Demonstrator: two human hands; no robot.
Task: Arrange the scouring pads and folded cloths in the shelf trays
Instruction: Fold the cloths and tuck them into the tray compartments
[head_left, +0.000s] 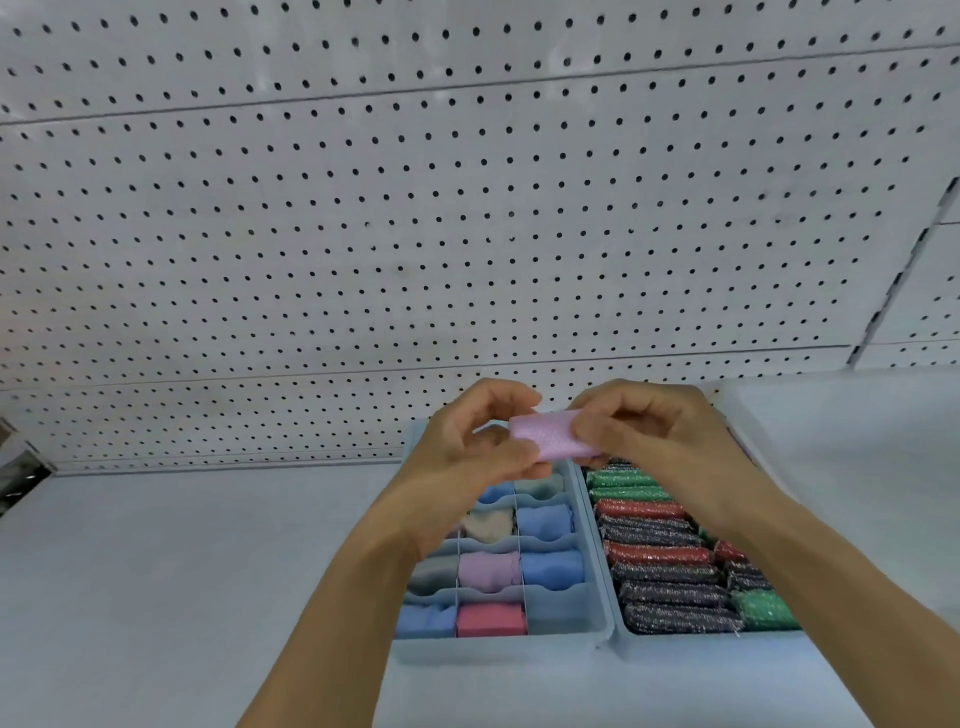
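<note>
Holding a pink folded cloth (550, 435) between both hands, we are above the far edge of the divided tray (498, 647). The left hand (467, 447) pinches its left end and the right hand (649, 431) grips its right end, fingers curled round it.

Progress, as we judge it: most visible compartments of the divided tray already hold rolled cloths: blue (551, 570), lilac (489, 570), red (491, 619). The compartment at 5 o'clock in that tray looks unfilled. At 3 o'clock of it, touching side by side, the scouring pad tray (675, 644) is packed with rows of green, red and dark scouring pads (670, 592). The cloth in hand remains to be placed.

Limits of view: our forearms cover the left column of the divided tray and the right portion of the pad tray. The far compartments lie behind the hands. A translucent bin (831, 415) at 2 o'clock is too pale to read.
</note>
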